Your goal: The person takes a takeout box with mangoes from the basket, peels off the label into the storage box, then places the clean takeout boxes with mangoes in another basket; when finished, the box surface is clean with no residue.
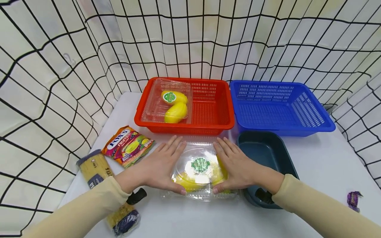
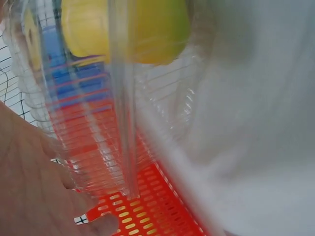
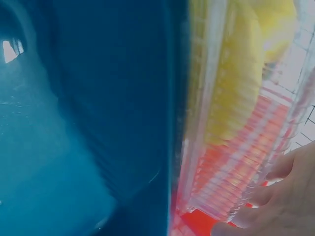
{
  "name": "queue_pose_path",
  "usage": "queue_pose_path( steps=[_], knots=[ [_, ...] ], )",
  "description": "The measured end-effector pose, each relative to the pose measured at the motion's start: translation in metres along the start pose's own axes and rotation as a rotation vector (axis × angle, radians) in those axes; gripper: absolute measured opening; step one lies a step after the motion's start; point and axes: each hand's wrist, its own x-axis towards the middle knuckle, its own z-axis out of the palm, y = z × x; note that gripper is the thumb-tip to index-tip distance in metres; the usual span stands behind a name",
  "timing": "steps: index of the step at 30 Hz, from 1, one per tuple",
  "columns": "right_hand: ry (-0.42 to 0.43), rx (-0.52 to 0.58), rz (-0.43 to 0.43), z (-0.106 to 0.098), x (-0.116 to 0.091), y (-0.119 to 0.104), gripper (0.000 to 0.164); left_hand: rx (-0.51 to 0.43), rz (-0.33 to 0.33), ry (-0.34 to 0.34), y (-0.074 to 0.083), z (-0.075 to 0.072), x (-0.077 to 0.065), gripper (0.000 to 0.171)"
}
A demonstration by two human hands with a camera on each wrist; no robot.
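A clear plastic clamshell box with yellow fruit inside, perhaps mangoes, and a green-and-white label on its lid lies on the white table in front of me. My left hand rests on the lid's left side, fingers straight and pointing away from me. On the right side of the lid lies my right hand, also with extended fingers. Both wrist views show the box's ribbed clear wall beside the fingers, with yellow fruit behind the plastic.
Behind stand a red basket, holding another clear box of yellow fruit, and a blue basket. A dark teal tub adjoins my right hand. Leftward lie a Fox's candy bag and a pasta pack; far right, a purple-wrapped sweet.
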Motion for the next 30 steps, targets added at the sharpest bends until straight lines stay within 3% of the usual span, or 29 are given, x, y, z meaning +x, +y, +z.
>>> queue_pose_path(
  steps=[8, 15, 21, 30],
  knots=[
    [0.003, 0.102, -0.03, -0.016, 0.008, 0.0, 0.118, 0.004, 0.0, -0.007, 0.002, -0.001, 0.002, 0.136],
    [0.045, 0.208, -0.118, -0.033, 0.026, -0.007, 0.084, 0.011, -0.001, -0.006, 0.003, -0.004, 0.001, 0.135],
    [-0.014, 0.136, -0.241, -0.035, 0.043, -0.02, 0.053, 0.014, -0.002, -0.003, 0.002, -0.003, 0.001, 0.136],
    [-0.033, 0.046, -0.313, -0.028, 0.057, -0.028, 0.035, 0.02, -0.003, -0.005, 0.001, -0.001, 0.001, 0.136]
  ],
)
